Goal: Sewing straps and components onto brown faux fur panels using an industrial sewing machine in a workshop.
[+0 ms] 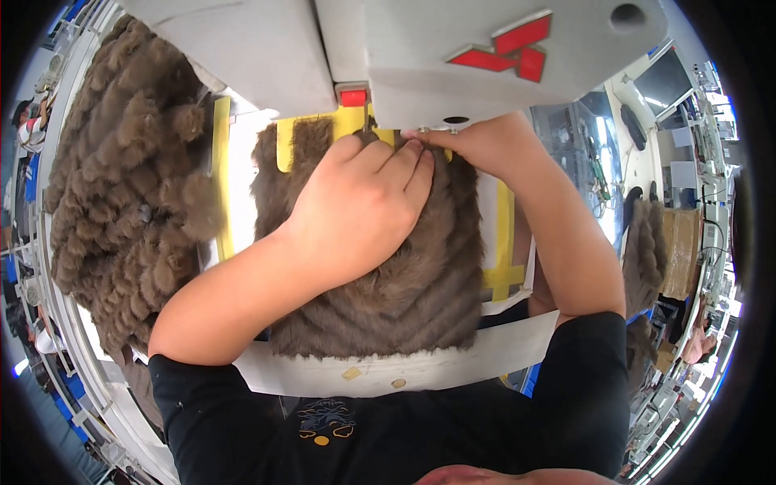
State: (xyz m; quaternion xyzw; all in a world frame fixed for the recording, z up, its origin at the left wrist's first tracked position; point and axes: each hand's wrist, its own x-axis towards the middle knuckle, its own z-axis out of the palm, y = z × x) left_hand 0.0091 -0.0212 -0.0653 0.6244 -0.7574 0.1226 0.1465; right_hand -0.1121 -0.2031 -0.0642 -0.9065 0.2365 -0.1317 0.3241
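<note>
A brown fur piece (396, 299) with slanting ribs lies in front of me, under the head of a white sewing machine (412, 73). My left hand (364, 194) rests on its upper part, fingers curled together and pressed into the fur near the needle area (366, 121). My right hand (477, 145) reaches in from the right, with its fingertips close to the left hand's and at the fur's top edge. The machine head partly hides the right fingers. The far end of the fur has cut-out gaps, where yellow tape (284, 145) shows beneath.
A large heap of brown fur (129, 194) lies at the left. Yellow tape strips (503, 234) mark the work surface, and a white curved board (404, 376) borders it near my body. At the right are a control panel (663, 81), more fur (644, 250) and a cardboard box (681, 250).
</note>
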